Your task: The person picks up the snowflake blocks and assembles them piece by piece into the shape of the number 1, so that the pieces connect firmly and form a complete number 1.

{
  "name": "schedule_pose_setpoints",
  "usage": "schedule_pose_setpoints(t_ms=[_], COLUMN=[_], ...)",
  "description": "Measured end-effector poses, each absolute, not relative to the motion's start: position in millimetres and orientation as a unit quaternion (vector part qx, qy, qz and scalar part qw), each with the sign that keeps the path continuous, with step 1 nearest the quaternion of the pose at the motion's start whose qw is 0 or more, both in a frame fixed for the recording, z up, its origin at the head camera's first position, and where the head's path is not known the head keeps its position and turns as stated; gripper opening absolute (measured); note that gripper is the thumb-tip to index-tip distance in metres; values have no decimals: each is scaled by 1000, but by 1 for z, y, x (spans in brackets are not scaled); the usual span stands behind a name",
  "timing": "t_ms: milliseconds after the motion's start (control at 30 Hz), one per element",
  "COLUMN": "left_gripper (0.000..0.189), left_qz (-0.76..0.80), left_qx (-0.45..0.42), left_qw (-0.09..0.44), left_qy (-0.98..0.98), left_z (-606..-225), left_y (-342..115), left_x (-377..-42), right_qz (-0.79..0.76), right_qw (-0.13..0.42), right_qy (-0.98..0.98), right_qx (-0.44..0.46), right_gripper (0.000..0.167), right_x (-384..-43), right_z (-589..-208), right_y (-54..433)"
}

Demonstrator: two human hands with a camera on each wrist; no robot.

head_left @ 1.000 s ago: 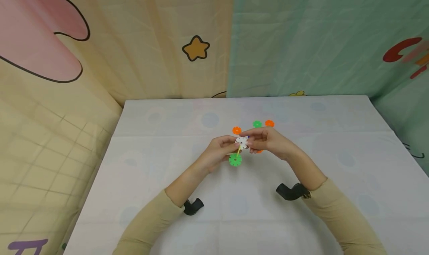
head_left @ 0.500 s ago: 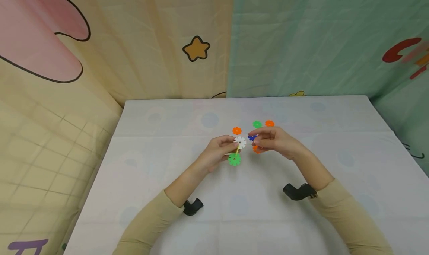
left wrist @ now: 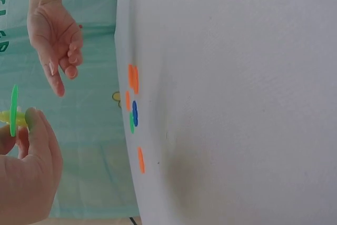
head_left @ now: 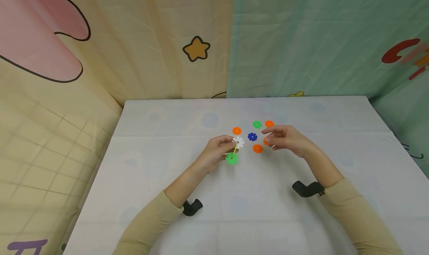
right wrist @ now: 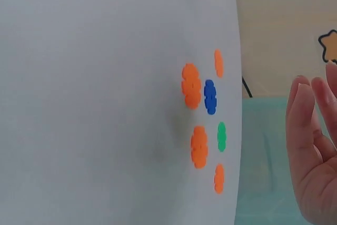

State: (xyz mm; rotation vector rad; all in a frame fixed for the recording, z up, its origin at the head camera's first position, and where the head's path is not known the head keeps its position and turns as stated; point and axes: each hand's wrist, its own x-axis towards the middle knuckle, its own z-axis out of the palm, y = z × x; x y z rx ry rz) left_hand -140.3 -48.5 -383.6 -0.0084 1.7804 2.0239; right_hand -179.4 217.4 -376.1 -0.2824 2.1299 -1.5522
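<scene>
- Left hand: raised over the table, thumb and fingers pinching a joined set; the exact contact under the thumb cannot be made out.
- Joined set: a white disc at the far end, a yellow piece seen nearly edge-on in the middle, and a held green disc at the end nearer the person. In the head view its long axis slants from the white disc down and slightly left to the green one.
- Right hand: above the table, fingers loosely bent with the tips apart, and I see nothing between them.
- Relation of note: the half-hidden orange disc shows behind the right fingertips in the head view, while the right wrist view puts that hand well off the tabletop. The disc therefore lies below the fingers, apart from them. Being round and flat, it offers no long axis. The right hand is the nearer of the two.
- Other loose discs, flat on the table between and beyond the hands: a blue disc, a loose green disc, a near orange disc, a left orange disc and a far orange disc.
- The joined set lies left of the right fingertips, well apart.
</scene>
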Motion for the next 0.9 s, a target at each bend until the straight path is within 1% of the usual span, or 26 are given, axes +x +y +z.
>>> schedule_pose_setpoints(t_ms=[233, 400, 533, 633, 900], left_gripper=[22, 22, 21, 19, 17], left_qz=[727, 725, 724, 724, 724], left_qx=[-7, -10, -9, -12, -7], left_qw=[217, 215, 208, 204, 207], left_qy=[652, 655, 658, 659, 658], left_z=[-383, -383, -383, -383, -385], left_y=[-49, -50, -51, -50, -48], left_x=[-139, -138, -138, -139, -141], right_qz=[-554, -541, -520, -491, -392], right_qw=[222, 223, 222, 216, 170], right_qy=[800, 810, 825, 844, 904], right_qx=[-57, -24, -14, -15, -17], right_gripper=[46, 43, 40, 38, 41], right_x=[-187, -192, -197, -202, -210], right_z=[-382, -388, -395, -404, -422], right_y=[234, 244, 248, 246, 228])
